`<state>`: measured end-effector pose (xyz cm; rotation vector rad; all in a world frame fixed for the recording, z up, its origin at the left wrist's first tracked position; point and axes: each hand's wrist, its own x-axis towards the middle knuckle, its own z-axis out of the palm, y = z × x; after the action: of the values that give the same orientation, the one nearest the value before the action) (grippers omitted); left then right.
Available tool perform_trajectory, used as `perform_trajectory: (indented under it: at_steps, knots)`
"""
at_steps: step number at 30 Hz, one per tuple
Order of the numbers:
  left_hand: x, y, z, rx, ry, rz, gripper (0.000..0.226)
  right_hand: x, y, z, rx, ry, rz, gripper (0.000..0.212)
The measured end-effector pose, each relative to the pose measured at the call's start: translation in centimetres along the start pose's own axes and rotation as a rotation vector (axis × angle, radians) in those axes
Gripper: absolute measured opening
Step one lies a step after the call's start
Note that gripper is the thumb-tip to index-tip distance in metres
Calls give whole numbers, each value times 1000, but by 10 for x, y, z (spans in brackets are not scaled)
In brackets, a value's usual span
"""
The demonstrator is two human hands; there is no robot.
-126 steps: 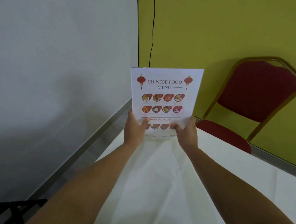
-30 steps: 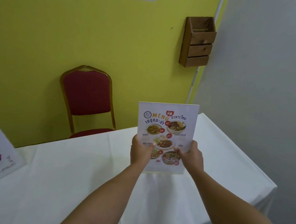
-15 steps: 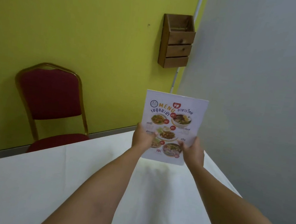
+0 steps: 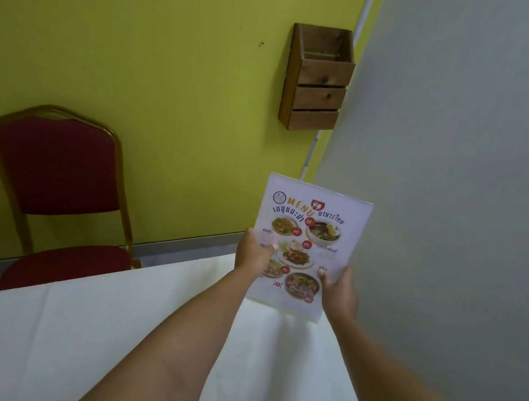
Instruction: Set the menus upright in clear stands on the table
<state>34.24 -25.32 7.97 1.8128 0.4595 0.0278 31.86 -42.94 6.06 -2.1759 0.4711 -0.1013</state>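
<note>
White cloth covers the table (image 4: 80, 328); near its far right corner, left hand (image 4: 252, 253) and right hand (image 4: 340, 291) pinch the menu stand (image 4: 309, 247) upright by its lower sides. Released too near that edge, it could tip off.

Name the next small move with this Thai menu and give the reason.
Probably lower it onto the white tablecloth near the corner and let go. Both the left hand and right hand grip the menu, already upright and facing the person, its bottom edge at the cloth; whether it rests there is unclear.
</note>
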Motion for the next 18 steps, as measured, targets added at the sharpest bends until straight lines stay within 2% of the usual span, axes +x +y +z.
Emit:
perform_trajectory:
  at_steps: [6,14,18]
  knots:
    - [14,-2,4,37,-33,-5,43,3,4,7,-37,23,23,35]
    - [13,-18,7,46,-5,47,45,-5,9,10,-29,18,-8,26]
    - [11,-18,4,239,-38,68,55,0,8,5,-94,-24,-14,28]
